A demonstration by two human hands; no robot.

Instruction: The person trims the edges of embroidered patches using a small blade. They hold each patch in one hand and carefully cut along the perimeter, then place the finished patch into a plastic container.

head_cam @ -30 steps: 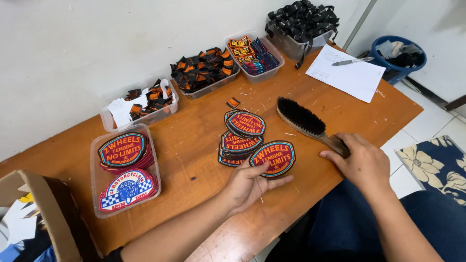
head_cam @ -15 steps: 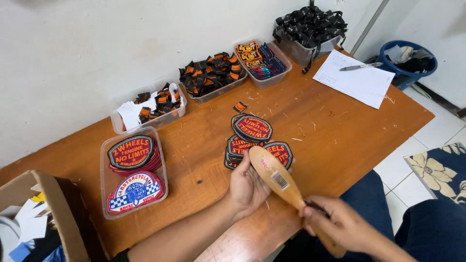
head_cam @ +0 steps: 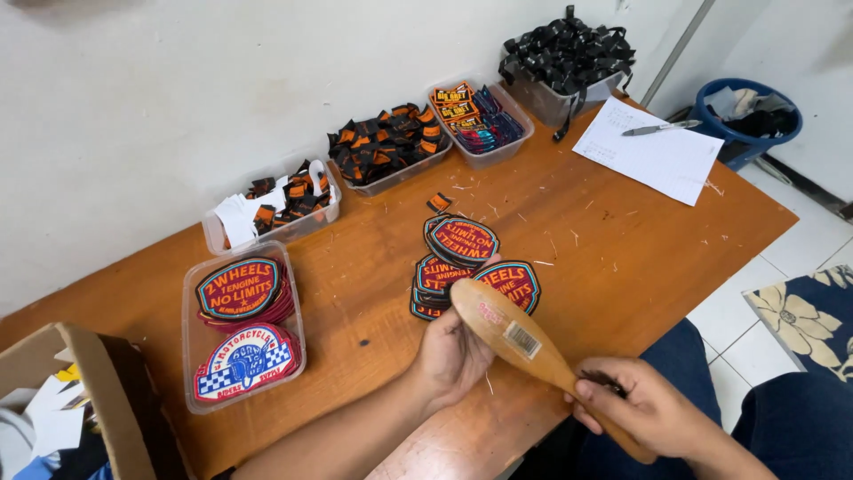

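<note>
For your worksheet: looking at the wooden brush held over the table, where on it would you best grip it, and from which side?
Grip the wooden brush by its narrow handle end, coming from the table's near edge, where the right hand holds it. The wide oval head points toward the patches and the left hand.

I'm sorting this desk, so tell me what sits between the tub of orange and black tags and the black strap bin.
In the head view, a clear tub of colourful patches sits between the tag tub and the strap bin.
</note>
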